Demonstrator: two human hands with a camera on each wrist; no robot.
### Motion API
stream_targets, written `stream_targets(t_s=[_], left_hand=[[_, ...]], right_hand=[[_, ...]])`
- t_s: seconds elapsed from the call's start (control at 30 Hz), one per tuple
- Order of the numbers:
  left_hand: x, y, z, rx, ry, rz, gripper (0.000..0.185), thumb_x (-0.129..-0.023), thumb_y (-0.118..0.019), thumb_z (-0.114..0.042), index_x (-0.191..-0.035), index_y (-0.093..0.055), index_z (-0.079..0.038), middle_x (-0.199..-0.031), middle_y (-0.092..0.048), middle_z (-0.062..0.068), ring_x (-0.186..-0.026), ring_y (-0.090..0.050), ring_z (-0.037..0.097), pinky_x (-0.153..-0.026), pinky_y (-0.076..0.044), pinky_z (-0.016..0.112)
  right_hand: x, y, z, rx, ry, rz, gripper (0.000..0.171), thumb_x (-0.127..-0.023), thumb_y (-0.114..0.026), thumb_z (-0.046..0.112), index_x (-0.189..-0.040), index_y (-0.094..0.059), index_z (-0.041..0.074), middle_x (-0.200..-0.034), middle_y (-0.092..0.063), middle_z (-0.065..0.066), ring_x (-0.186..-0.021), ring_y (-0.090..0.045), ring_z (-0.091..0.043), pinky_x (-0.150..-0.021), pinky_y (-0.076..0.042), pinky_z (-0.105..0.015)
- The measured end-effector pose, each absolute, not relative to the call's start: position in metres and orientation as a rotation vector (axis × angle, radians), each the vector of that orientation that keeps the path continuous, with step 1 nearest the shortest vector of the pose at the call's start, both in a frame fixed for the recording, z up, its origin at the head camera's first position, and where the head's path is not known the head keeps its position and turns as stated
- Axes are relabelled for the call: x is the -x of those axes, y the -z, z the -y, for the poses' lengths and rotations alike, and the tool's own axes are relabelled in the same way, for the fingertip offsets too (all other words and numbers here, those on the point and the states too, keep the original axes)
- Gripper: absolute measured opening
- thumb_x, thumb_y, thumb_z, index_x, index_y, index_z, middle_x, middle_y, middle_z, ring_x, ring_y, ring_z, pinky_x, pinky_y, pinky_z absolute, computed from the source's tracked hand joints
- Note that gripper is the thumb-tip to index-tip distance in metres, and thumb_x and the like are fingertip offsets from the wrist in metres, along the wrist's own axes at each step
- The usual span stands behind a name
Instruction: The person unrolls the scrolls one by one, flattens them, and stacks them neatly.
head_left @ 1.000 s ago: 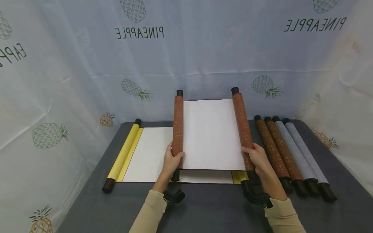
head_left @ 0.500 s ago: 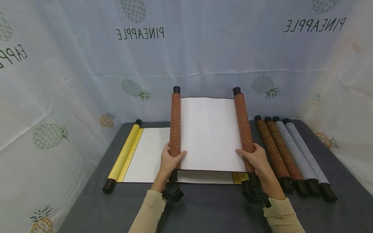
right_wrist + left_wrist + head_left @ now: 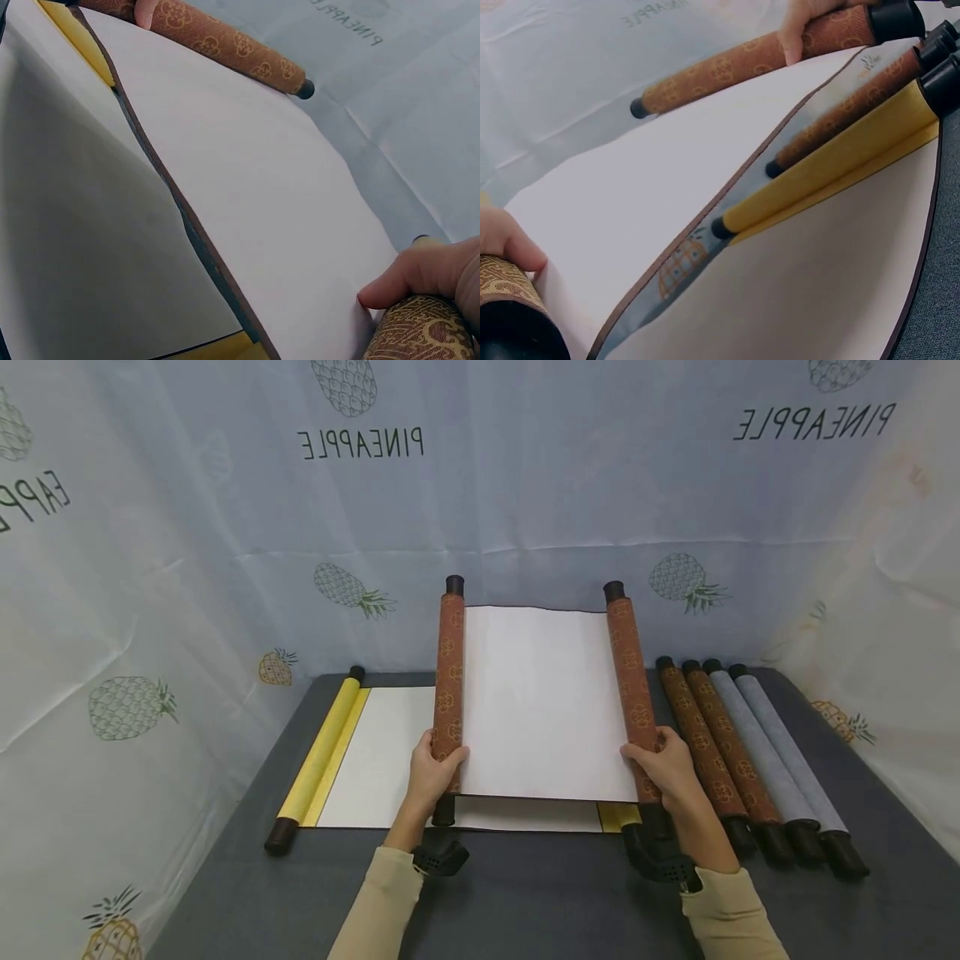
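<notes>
A brown scroll with gold flower patterns is partly unrolled, its white sheet (image 3: 542, 706) stretched between two rollers and raised over the table. My left hand (image 3: 432, 771) grips the left roller (image 3: 449, 681) near its lower end, thumb along the sheet's edge. On the other side, the right roller (image 3: 632, 681) is held by my right hand (image 3: 666, 767), also low down. Both rollers end in black knobs. Underneath lies a yellow scroll (image 3: 318, 752), spread open on the table; the raised sheet hides much of its white paper (image 3: 825, 277). In the right wrist view my right thumb (image 3: 409, 274) presses at the sheet's edge.
On the right of the dark table (image 3: 525, 893) lie two rolled brown scrolls (image 3: 703, 739) and two rolled grey scrolls (image 3: 783, 743), side by side. A pale curtain (image 3: 525, 485) printed with pineapples hangs behind and along both sides.
The two rollers have moved slightly apart, the left one leftward and the right one a little rightward, so more white sheet shows. The right thumb lifted inward onto the sheet, then came back to the roller.
</notes>
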State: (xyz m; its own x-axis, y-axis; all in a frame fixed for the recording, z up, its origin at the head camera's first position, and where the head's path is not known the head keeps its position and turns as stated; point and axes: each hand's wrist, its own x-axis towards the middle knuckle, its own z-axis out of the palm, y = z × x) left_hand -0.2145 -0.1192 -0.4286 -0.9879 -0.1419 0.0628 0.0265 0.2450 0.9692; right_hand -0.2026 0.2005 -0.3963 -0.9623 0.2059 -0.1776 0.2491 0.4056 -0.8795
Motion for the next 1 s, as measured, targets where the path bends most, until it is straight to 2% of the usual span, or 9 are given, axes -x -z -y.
stream_targets(t_s=[0.13, 0.4, 0.77, 1.0], left_hand=[[0.2146, 0.429, 0.1201, -0.095, 1.846, 2.381, 0.052, -0.085, -0.065, -0.015, -0.13, -0.048, 0.004, -0.115, -0.059, 0.024, -0.093, -0.059, 0.023, -0.071, -0.045, 0.024], [0.213, 0.4267, 0.123, -0.126, 1.811, 2.412, 0.05, -0.085, -0.066, -0.016, -0.129, -0.052, 0.003, -0.115, -0.062, 0.025, -0.094, -0.062, 0.026, -0.073, -0.049, 0.027], [0.2147, 0.428, 0.1258, -0.104, 1.773, 2.418, 0.045, -0.083, -0.066, -0.011, -0.122, -0.056, 0.007, -0.107, -0.065, 0.026, -0.084, -0.062, 0.023, -0.067, -0.047, 0.024], [0.2153, 0.4276, 0.1269, -0.188, 1.816, 2.491, 0.045, -0.087, -0.062, -0.014, -0.126, -0.051, 0.007, -0.115, -0.061, 0.026, -0.097, -0.061, 0.029, -0.078, -0.05, 0.034]], right_hand=[[0.203, 0.3982, -0.2021, -0.429, 1.649, -2.599, 0.069, -0.091, -0.061, 0.02, -0.143, -0.026, -0.008, -0.125, -0.045, -0.028, -0.098, -0.055, -0.028, -0.066, -0.045, -0.024], [0.2029, 0.3982, -0.2062, -0.381, 1.651, -2.568, 0.077, -0.093, -0.057, 0.022, -0.151, -0.015, -0.006, -0.138, -0.039, -0.03, -0.115, -0.05, -0.034, -0.074, -0.046, -0.025], [0.2025, 0.3973, -0.2065, -0.366, 1.649, -2.572, 0.072, -0.093, -0.057, 0.023, -0.148, -0.021, -0.005, -0.134, -0.044, -0.028, -0.106, -0.054, -0.029, -0.07, -0.046, -0.023], [0.2017, 0.3966, -0.2068, -0.359, 1.631, -2.571, 0.073, -0.093, -0.056, 0.027, -0.15, -0.021, -0.004, -0.135, -0.043, -0.029, -0.103, -0.055, -0.027, -0.069, -0.047, -0.024]])
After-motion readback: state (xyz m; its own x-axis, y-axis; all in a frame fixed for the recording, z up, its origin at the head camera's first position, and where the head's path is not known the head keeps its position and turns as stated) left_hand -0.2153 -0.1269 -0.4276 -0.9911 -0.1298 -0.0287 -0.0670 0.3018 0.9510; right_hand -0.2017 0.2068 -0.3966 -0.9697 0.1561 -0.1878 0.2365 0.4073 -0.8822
